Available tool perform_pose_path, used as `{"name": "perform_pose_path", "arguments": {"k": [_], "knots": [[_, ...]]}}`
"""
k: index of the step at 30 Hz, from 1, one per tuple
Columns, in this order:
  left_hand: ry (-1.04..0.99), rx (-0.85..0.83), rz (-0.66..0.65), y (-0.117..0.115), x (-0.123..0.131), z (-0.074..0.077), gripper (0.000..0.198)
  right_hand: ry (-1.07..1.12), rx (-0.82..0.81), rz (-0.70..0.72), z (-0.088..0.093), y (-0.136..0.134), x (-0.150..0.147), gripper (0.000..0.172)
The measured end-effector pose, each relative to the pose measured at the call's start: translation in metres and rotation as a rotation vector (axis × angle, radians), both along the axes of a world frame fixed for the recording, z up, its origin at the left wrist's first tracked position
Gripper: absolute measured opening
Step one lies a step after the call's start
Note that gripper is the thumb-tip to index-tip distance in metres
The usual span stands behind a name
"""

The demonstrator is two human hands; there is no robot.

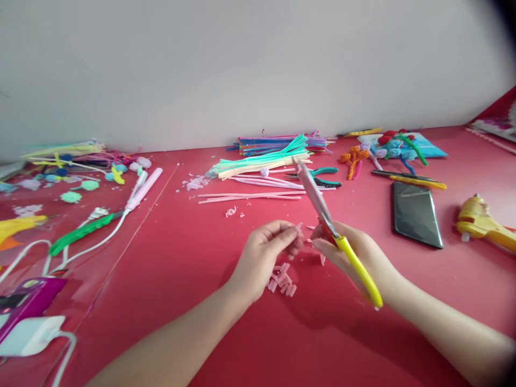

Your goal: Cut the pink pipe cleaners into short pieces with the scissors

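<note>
My left hand (266, 255) is closed in a pinch, with a small pink piece of pipe cleaner (299, 226) showing at the fingertips. In my right hand (358, 250) are scissors with yellow handles (360, 271); their blades (312, 188) point up and away over the table. Below the left fingers lies a small heap of short pink pipe cleaner pieces (283, 279). A few more pink bits (322, 259) lie between and under the two hands. My fingers hide part of the scissors' grip.
Beyond my hands lie pink pipe cleaners (250, 198), a mint green bundle (262, 156) and teal-handled pliers (322, 171). A black phone (417, 215) and a yellow glue gun (484, 220) are at the right. Cables, a pink tool (145, 189) and a white adapter (32, 336) occupy the left.
</note>
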State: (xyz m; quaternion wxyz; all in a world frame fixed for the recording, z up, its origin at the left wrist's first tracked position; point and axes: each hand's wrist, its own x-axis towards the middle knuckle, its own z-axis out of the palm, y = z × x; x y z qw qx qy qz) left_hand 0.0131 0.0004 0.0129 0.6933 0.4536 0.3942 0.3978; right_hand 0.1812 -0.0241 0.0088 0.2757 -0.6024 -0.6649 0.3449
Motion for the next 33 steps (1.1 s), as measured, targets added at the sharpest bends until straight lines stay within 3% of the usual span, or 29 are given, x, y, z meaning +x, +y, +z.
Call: {"name": "perform_pose_path", "arguments": {"k": [3,7,12,18,22,24,27,30,33], "knots": [[0.066,-0.051,-0.130,-0.004,0.003,0.001,0.019,0.194,-0.053,-0.045,0.005,-0.003,-0.003,0.017],[0.114,-0.146,-0.253,-0.006,0.003,0.001,0.023,0.274,-0.082,-0.058,0.009,-0.005,-0.003,0.012],[0.128,-0.065,-0.256,-0.004,0.003,0.004,0.028,0.292,-0.073,-0.035,0.009,-0.005,-0.004,0.010],[0.121,-0.141,-0.341,-0.004,0.004,0.002,0.023,0.288,-0.079,-0.083,0.008,-0.006,-0.006,0.011],[0.426,0.182,-0.231,0.014,-0.010,-0.001,0.022,0.250,-0.030,-0.154,0.009,-0.001,0.001,0.013],[0.715,0.410,-0.085,0.025,-0.020,-0.004,0.030,0.098,-0.037,-0.190,0.006,0.004,0.007,0.014],[1.030,0.617,-0.059,0.036,-0.030,-0.010,0.038,-0.200,-0.044,-0.177,-0.003,0.012,0.016,0.019],[1.141,0.735,-0.088,0.038,-0.033,-0.016,0.036,-0.393,-0.041,-0.108,-0.013,0.018,0.023,0.022],[1.153,0.756,-0.054,0.037,-0.033,-0.019,0.013,-0.458,0.010,-0.115,-0.016,0.019,0.025,0.022]]}}
